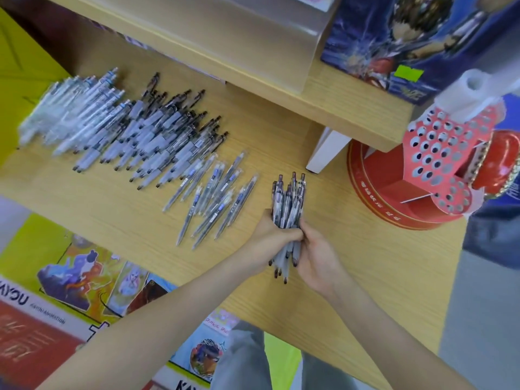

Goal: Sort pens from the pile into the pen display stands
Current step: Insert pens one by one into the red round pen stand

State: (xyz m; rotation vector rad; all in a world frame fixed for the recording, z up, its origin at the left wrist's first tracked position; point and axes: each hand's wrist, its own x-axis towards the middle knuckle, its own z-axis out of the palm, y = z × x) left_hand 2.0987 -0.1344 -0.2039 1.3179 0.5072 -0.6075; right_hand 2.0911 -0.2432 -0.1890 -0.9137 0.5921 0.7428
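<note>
A bundle of grey pens with dark clips (289,201) stands between my hands over the wooden table (365,271). My left hand (274,235) grips the bundle from the left and my right hand (316,257) grips it from the right, lower down. A large pile of dark-tipped pens (157,136) lies at the upper left, with pale wrapped pens (73,108) beside it. Several clear-sleeved pens (216,192) lie loose left of my hands. The red pen display stand (439,153), full of round holes, stands at the right.
A wooden shelf (281,80) overhangs the back of the table, held by a white support (326,150). A blue illustrated box (408,38) sits on that shelf. Colourful card boxes (70,277) lie below the table's front edge at the left.
</note>
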